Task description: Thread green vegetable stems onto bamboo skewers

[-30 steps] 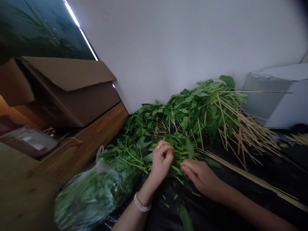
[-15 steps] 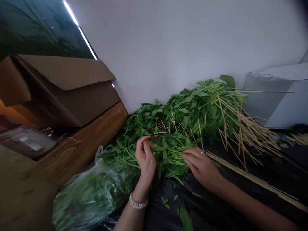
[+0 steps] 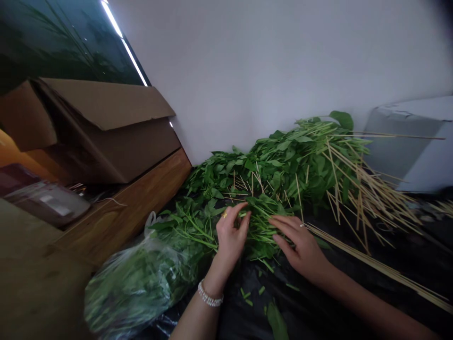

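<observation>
Leafy green stems [image 3: 260, 222] lie in a loose bunch on the black sheet. My left hand [image 3: 233, 229], a beaded bracelet at its wrist, is at the left side of the bunch, thumb and fingers apart, with stems just beyond the fingertips. From the right, my right hand [image 3: 297, 241] touches the stem ends, its fingers stretched out and slightly bent. Left of my left hand, a clear plastic bag [image 3: 138, 283] holds more greens, some spilling from its mouth. Thin wooden sticks [image 3: 375, 262] lie to the right of my right hand.
A large heap of greens [image 3: 283, 156] with many sticks [image 3: 368, 198] rests against the wall. An open cardboard box [image 3: 116, 146] stands on a wooden ledge [image 3: 148, 193] at left. A white box [image 3: 414, 141] is at right. Cut stem bits and a leaf [image 3: 276, 321] lie in front.
My left hand has moved right, closer to my right hand, and has turned so its back shows. The camera view has shifted slightly.
</observation>
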Motion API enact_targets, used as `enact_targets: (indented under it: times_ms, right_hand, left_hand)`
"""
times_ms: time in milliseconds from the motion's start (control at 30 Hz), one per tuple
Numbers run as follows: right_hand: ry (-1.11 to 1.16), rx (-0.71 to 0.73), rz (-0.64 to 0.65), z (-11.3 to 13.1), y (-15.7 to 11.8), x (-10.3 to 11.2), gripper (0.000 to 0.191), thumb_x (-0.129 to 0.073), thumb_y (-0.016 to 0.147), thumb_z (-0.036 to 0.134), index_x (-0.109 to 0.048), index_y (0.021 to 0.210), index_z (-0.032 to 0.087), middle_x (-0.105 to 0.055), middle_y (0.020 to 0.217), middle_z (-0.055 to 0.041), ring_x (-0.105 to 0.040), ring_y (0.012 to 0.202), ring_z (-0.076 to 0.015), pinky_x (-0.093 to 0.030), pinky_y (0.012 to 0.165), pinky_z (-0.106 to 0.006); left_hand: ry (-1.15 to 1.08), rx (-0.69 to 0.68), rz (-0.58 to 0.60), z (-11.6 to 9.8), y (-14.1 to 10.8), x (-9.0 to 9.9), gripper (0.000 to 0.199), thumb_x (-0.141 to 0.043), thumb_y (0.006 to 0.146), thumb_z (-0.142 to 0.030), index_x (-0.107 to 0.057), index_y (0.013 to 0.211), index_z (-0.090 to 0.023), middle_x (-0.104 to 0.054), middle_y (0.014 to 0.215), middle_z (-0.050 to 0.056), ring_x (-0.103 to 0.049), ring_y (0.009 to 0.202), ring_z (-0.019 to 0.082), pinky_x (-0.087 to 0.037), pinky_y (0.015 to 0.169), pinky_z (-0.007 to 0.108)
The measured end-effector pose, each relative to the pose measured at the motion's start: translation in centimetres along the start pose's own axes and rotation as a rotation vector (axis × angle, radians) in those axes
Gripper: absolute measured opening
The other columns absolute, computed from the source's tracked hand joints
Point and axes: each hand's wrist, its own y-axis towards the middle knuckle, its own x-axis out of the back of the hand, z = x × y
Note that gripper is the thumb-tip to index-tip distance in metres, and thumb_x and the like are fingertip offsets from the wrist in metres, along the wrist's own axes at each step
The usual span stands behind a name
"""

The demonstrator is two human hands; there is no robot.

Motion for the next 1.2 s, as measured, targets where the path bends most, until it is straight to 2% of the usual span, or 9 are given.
enact_targets:
  times_ms: [133,267,567,767,1000,1200]
  right_hand:
    - [0.156,-0.111,-0.015,0.0,0.2,0.4,0.032,-0.046,0.095,0.029,-0.06,0.124,0.025,-0.062,0.125,-0.0076,-0.055,0.119,-0.0227,-0.043,0.102,-0.044]
    - [0.289,-0.192,-0.012,0.0,0.2,0.6,0.03,-0.046,0.095,0.03,-0.061,0.121,0.024,-0.062,0.127,-0.0077,-0.054,0.121,-0.0212,-0.043,0.103,-0.042]
    - [0.283,-0.127,-0.007,1.0,0.2,0.8,0.027,-0.048,0.094,0.026,-0.066,0.114,0.025,-0.067,0.117,-0.0056,-0.059,0.112,-0.0208,-0.045,0.1,-0.041]
    - [0.285,-0.138,-0.012,0.8,0.0,0.6,0.024,-0.048,0.094,0.027,-0.066,0.11,0.024,-0.068,0.113,-0.0056,-0.061,0.108,-0.02,-0.049,0.094,-0.037]
    - [0.33,-0.353,-0.06,-0.1,-0.4,-0.1,0.025,-0.052,0.092,0.037,-0.06,0.111,0.024,-0.07,0.105,-0.0058,-0.067,0.095,-0.0195,-0.055,0.082,-0.033]
    - [0.34,-0.441,0.02,-0.2,-0.2,0.0,0.024,-0.052,0.089,0.04,-0.066,0.099,0.023,-0.072,0.086,-0.003,-0.069,0.07,-0.0172,-0.056,0.067,-0.03]
  left_hand:
    - [-0.032,-0.025,0.023,0.4,-0.2,-0.3,0.013,-0.06,0.088,-0.019,-0.07,0.097,-0.019,-0.059,0.072,0.0,-0.052,0.06,0.01,-0.044,0.059,0.023]
    - [-0.026,-0.045,0.031,0.7,-0.4,-0.6,0.014,-0.06,0.087,-0.018,-0.071,0.097,-0.019,-0.058,0.072,0.0,-0.053,0.062,0.011,-0.045,0.06,0.023]
    - [0.068,-0.074,0.122,1.3,-0.6,-0.8,0.02,-0.06,0.088,-0.017,-0.071,0.104,-0.02,-0.056,0.074,0.001,-0.055,0.067,0.011,-0.045,0.062,0.022]
    - [0.118,-0.088,0.174,1.4,-0.6,-0.8,0.017,-0.061,0.088,-0.021,-0.072,0.101,-0.022,-0.056,0.078,0.001,-0.056,0.07,0.012,-0.047,0.064,0.022]
    - [0.202,-0.172,0.231,1.3,-0.7,-0.5,0.023,-0.06,0.087,-0.015,-0.071,0.104,-0.026,-0.062,0.102,0.004,-0.058,0.074,0.011,-0.048,0.068,0.024]
    - [0.179,-0.263,0.185,1.1,-1.0,-0.5,0.027,-0.055,0.088,-0.012,-0.069,0.107,-0.025,-0.065,0.097,0.004,-0.062,0.086,0.014,-0.051,0.076,0.026]
